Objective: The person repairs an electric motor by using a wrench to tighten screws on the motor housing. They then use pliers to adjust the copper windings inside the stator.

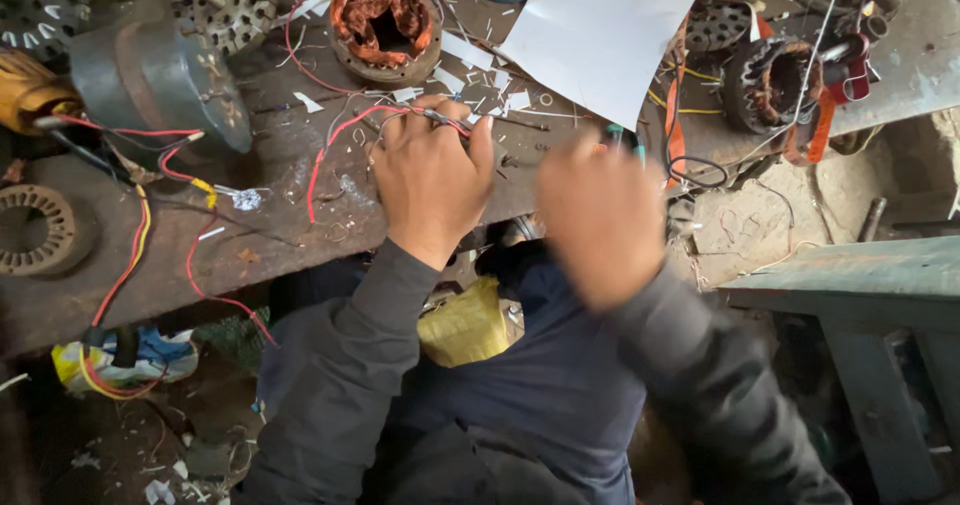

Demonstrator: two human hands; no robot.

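Red wires [345,130] are pinched in the left hand [432,180] at the workbench [280,235] middle, ends loose, joining seemingly unfinished. Right hand [600,220] is blurred; finger state cannot be told.

Your single camera sat on your head and looked almost straight down over your lap at the near edge of the workbench [300,235]. It was close: your forearms filled the lower middle of the frame. The bench's far side ran along the top edge, the floor along the bottom. The right hand [602,220] was blurred, perhaps by motion.
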